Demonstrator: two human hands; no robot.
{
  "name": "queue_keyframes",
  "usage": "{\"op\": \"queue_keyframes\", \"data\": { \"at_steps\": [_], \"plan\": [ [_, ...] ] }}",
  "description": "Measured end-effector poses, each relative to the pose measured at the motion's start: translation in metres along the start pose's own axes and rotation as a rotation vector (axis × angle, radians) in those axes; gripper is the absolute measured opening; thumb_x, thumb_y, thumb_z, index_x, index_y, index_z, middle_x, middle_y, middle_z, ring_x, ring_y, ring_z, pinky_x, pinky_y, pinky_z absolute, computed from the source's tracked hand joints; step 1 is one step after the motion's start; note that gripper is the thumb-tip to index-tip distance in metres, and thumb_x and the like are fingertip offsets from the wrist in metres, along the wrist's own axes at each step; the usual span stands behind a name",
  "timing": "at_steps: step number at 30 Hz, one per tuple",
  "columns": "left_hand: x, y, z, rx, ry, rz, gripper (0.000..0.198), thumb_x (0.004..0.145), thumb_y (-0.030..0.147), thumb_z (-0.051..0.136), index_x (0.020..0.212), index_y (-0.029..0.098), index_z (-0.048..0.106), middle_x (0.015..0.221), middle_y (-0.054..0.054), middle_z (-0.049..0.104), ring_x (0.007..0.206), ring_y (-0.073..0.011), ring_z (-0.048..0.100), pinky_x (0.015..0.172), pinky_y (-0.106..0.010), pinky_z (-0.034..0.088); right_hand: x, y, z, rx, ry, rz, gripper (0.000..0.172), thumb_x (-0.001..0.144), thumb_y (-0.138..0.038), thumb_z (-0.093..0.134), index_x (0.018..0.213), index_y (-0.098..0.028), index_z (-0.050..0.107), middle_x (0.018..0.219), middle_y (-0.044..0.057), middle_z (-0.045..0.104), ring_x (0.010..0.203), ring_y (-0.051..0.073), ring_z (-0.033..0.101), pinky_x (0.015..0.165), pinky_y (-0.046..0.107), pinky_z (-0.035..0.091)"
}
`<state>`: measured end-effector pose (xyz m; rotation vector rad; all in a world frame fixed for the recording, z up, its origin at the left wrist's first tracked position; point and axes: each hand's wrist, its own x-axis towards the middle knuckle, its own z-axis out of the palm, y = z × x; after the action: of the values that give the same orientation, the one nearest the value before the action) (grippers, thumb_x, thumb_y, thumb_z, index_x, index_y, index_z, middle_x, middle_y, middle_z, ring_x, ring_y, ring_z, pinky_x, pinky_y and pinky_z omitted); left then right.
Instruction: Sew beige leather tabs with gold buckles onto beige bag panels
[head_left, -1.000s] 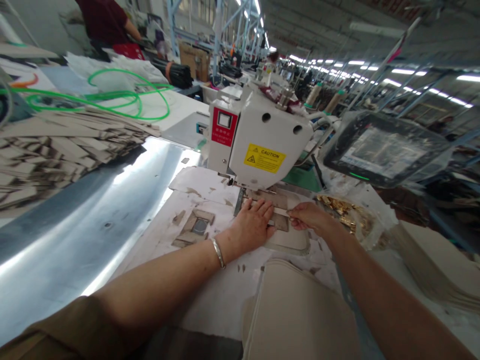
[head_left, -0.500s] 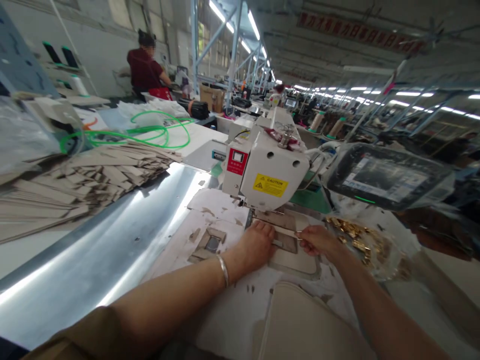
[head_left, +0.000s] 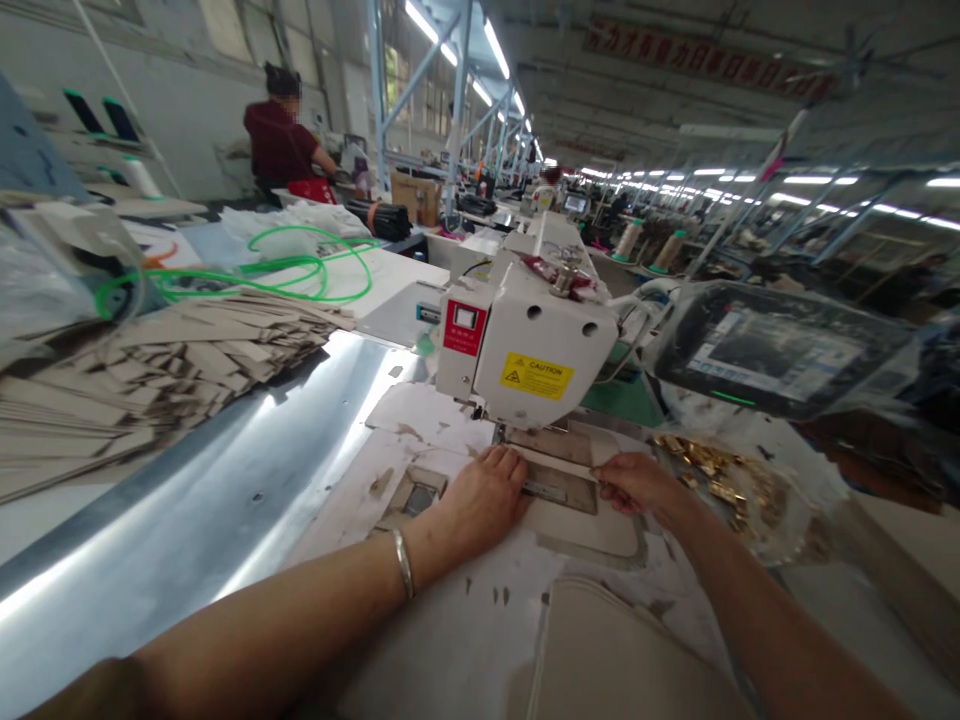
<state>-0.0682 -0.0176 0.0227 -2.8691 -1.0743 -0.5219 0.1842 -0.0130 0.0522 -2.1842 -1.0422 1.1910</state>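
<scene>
Beige strip (head_left: 559, 459), narrow, lies between your two hands just under the front of the white sewing machine head (head_left: 534, 345), long axis running left to right, tipped slightly down toward your right. Your right hand (head_left: 636, 485) is the nearer one: its fingers are narrowed in a pinch at the strip's right end, so the strip reaches off to the left from them. Your left hand (head_left: 480, 505) rests palm down by the other end, fingers together and bent; can't tell whether they grip anything, since the tips are partly hidden. Closest thing below the strip is a flat metal plate (head_left: 545, 491), near the left fingertips, with the beige panel (head_left: 607, 535) spread under and around. Overhead, the machine head hangs just beyond the strip and limits space on the far side. Small square frame (head_left: 420, 497) sits left of your left hand, partly behind the forearm. Beige panel stack (head_left: 622, 660) lies nearest you, between your forearms. Loose strip pile (head_left: 187, 370) is well off left; gold metal pieces (head_left: 712, 470) lie just right of your right hand, below the control screen (head_left: 780, 350).
</scene>
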Motion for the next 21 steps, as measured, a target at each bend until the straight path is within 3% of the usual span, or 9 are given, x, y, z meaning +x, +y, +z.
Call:
{"op": "queue_keyframes", "data": {
  "at_steps": [7,21],
  "plan": [
    [-0.009,-0.019,-0.008,-0.004,-0.025,-0.010,0.030,0.091,0.033,0.058,0.111,0.010,0.058,0.116,-0.013,0.062,0.110,-0.0274,0.056,0.102,-0.038,0.042,0.000,-0.013,0.016,-0.051,-0.015,-0.019,0.022,0.082,-0.014,0.062,0.062,-0.016,0.055,0.045,-0.002,0.058,0.032,0.007,0.046,0.035,0.018,0.031],
    [-0.032,-0.063,-0.026,0.051,-0.020,-0.082,0.019,0.091,0.034,0.057,0.092,0.015,0.059,0.095,-0.008,0.064,0.095,-0.0237,0.061,0.104,-0.042,0.039,-0.017,-0.062,0.066,-0.046,-0.059,-0.024,0.022,0.085,-0.012,0.058,0.063,-0.015,0.054,0.044,-0.002,0.057,0.032,0.006,0.044,0.035,0.018,0.030]
  ]
}}
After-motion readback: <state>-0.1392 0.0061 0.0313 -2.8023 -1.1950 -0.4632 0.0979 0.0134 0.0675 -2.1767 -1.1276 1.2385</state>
